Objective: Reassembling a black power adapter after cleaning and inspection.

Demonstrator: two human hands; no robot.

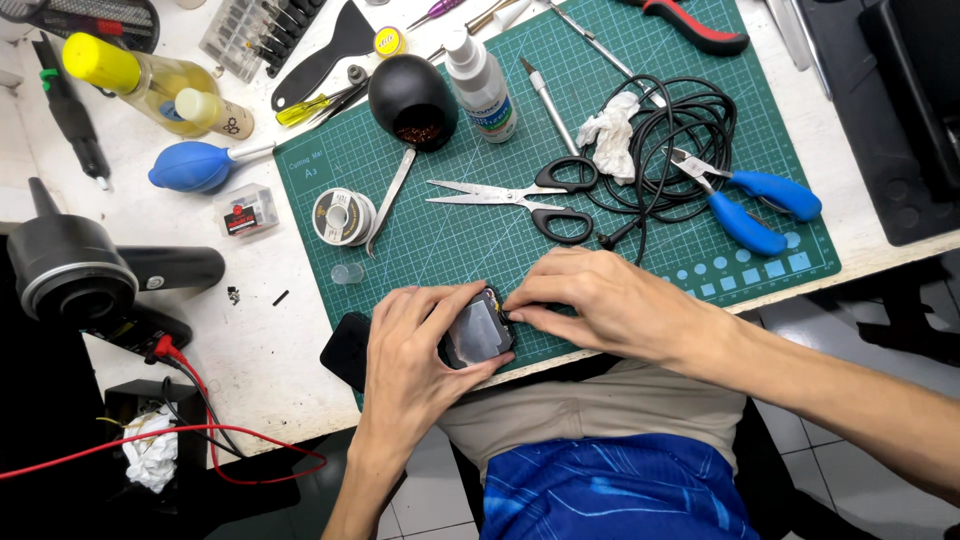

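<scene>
Looks mid-teardown to me: the small black device (pixel 478 335) at the lower middle of the frame, on the near edge of the green cutting mat (pixel 440 240), already has its back off, showing a grey plate inside and a bit of yellow-orange at the top corner. Left hand (pixel 408 355) wraps its fingers around it; right hand (pixel 590 300) has fingers pinched together at that corner. Scissors (pixel 520 197) and blue pliers (pixel 755 200) lie unused. No reassembly yet.
</scene>
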